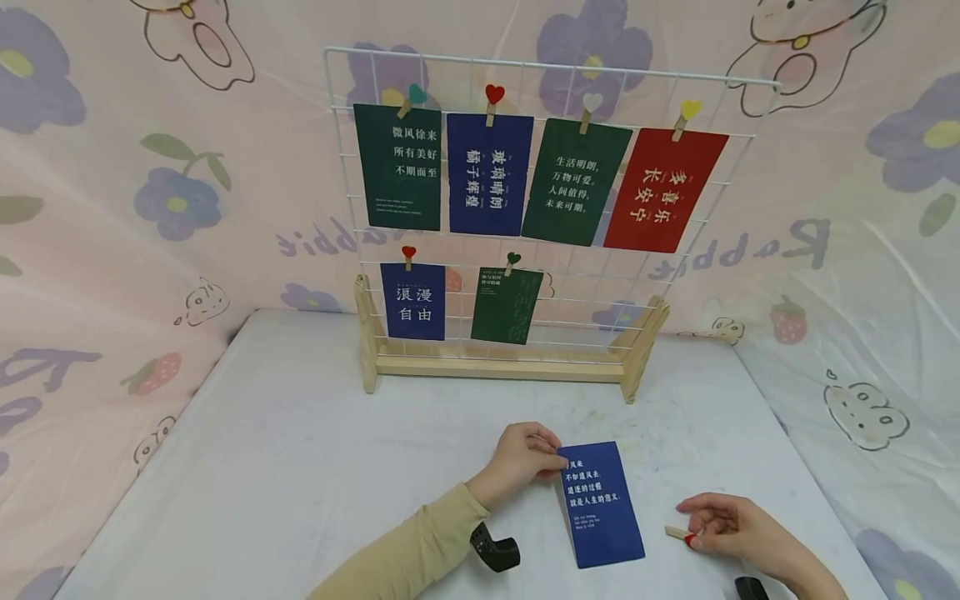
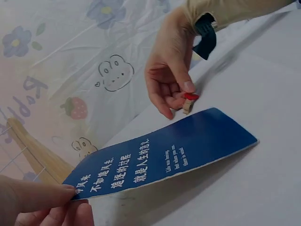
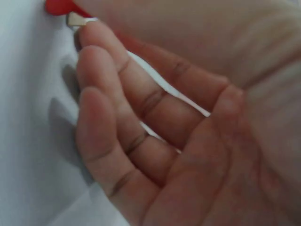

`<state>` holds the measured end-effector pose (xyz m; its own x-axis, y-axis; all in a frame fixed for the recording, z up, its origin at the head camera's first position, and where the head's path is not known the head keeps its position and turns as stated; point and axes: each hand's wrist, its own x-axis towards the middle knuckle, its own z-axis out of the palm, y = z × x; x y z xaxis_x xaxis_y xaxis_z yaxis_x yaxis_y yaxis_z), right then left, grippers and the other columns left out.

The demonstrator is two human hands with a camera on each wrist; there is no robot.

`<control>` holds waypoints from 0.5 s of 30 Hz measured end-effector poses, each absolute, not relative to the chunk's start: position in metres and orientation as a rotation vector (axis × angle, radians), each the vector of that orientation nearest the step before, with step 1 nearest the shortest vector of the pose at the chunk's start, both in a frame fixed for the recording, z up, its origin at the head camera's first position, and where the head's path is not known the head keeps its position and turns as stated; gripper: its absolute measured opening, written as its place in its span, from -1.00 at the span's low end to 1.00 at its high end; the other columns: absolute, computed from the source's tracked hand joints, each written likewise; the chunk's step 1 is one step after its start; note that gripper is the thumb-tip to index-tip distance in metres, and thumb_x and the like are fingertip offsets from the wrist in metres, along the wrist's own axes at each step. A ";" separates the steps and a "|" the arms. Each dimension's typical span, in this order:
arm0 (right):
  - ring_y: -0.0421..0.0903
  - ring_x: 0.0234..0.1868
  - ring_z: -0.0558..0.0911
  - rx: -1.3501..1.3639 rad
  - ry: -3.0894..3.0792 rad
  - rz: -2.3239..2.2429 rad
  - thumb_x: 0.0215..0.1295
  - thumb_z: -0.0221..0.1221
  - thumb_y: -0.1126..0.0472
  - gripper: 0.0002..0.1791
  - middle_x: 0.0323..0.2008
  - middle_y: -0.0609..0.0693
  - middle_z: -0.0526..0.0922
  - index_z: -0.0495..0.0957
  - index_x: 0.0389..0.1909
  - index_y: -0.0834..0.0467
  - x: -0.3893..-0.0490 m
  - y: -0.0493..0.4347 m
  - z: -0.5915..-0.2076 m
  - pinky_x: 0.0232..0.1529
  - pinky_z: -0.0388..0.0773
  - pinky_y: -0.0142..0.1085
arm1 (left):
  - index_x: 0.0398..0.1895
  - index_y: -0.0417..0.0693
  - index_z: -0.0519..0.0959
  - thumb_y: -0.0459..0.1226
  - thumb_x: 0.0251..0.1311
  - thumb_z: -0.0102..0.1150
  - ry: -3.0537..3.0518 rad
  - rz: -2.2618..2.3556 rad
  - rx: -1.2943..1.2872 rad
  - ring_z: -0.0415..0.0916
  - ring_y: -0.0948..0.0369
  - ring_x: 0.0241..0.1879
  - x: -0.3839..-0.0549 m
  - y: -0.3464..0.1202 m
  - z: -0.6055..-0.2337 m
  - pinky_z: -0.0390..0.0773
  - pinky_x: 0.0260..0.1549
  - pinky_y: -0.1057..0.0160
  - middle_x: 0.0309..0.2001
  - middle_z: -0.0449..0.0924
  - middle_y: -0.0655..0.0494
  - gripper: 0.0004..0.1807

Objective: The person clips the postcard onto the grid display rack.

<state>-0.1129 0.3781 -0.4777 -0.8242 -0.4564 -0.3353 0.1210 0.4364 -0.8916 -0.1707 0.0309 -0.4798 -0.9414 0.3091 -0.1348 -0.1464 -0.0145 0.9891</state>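
My left hand (image 1: 525, 458) pinches the upper left corner of a blue card (image 1: 606, 521) with white printed lines, thumb on top. In the left wrist view the card (image 2: 197, 136) slants up off the white table. To its right, low over the table, my right hand (image 1: 738, 529) pinches a small wooden clothespin (image 1: 676, 532) with a red heart between thumb and fingers. The clothespin's plain end points toward the card. Seen from the right wrist, the curled fingers (image 3: 101, 122) fill the view, and the red heart (image 3: 61, 6) shows at the top edge.
A white wire grid rack (image 1: 555, 62) on a wooden stand (image 1: 498, 367) stands at the back. Four cards in green, blue and red, such as the red card (image 1: 663, 192), hang in its upper row. Below hang a small blue card (image 1: 413, 302) and a green card (image 1: 507, 306).
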 end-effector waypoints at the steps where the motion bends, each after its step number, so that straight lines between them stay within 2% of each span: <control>1: -0.14 -0.38 0.57 -0.284 2.155 -1.392 0.17 0.30 0.29 -0.47 -0.28 0.14 0.57 0.41 0.06 0.53 -0.113 0.378 -0.478 -0.33 0.60 -0.34 | -0.31 -0.28 0.56 -0.53 -0.04 0.37 1.935 2.036 0.171 0.58 0.23 -0.52 -0.171 0.030 -0.480 0.67 -0.43 0.17 -0.49 0.62 0.06 -0.78; 15: -0.17 -0.38 0.57 -0.265 2.176 -1.392 0.22 0.26 0.29 -0.54 -0.29 0.11 0.59 0.43 0.01 0.55 -0.111 0.380 -0.480 -0.35 0.59 -0.33 | -0.29 -0.25 0.57 -0.46 0.02 0.36 1.850 2.107 0.133 0.59 0.24 -0.43 -0.179 0.021 -0.480 0.66 -0.30 0.18 -0.45 0.64 0.04 -0.81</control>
